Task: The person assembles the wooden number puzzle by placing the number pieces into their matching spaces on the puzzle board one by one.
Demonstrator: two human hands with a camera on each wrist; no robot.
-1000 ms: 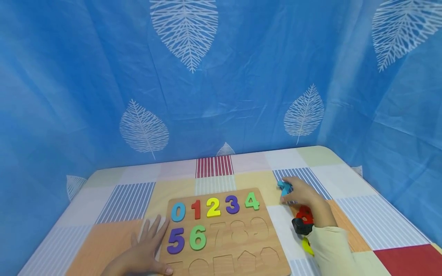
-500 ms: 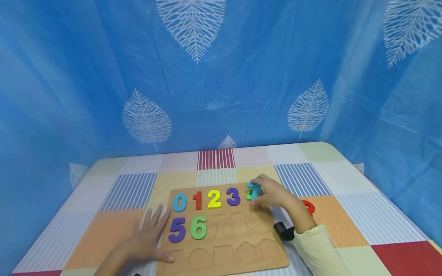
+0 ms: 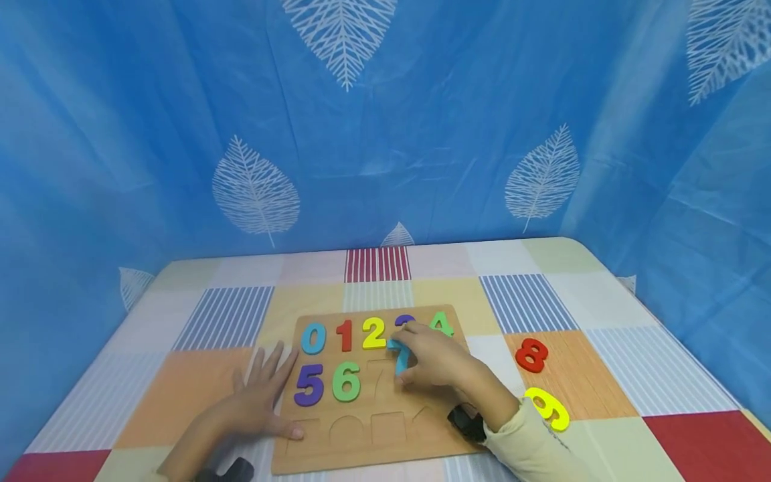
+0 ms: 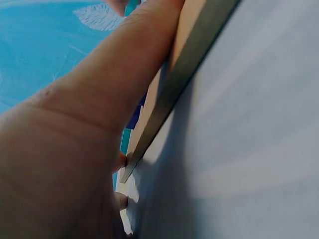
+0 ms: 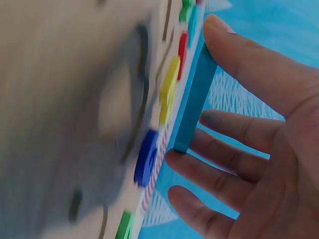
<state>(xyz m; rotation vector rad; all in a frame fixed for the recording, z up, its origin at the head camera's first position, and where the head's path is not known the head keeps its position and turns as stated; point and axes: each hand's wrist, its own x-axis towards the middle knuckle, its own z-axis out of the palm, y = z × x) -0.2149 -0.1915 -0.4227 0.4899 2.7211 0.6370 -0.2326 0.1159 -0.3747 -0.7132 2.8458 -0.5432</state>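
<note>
My right hand (image 3: 438,358) pinches a blue number 7 piece (image 3: 401,361) between thumb and fingers, above the second row of the wooden number board (image 3: 343,456). In the right wrist view the blue 7 (image 5: 196,99) stands edge-on, apart from the board face. My left hand (image 3: 255,405) lies spread along the board's left edge, thumb on its lower left corner. Set in the board are 0 (image 3: 313,338), 1 (image 3: 345,335), 2 (image 3: 374,333), a purple 3 partly hidden by my right hand, 4 (image 3: 442,324), 5 (image 3: 309,385) and 6 (image 3: 346,381).
A red 8 (image 3: 532,355) and a yellow 9 (image 3: 549,407) lie on the checked tablecloth (image 3: 608,375) right of the board, the 9 close to my right sleeve (image 3: 524,435). Shape recesses line the board's bottom row. A blue leaf-print curtain (image 3: 421,167) hangs behind the table.
My right hand has carried the blue 7 leftward from the right side of the table to over the board's second row. The left hand stays at the board's edge. The view has tilted slightly.
</note>
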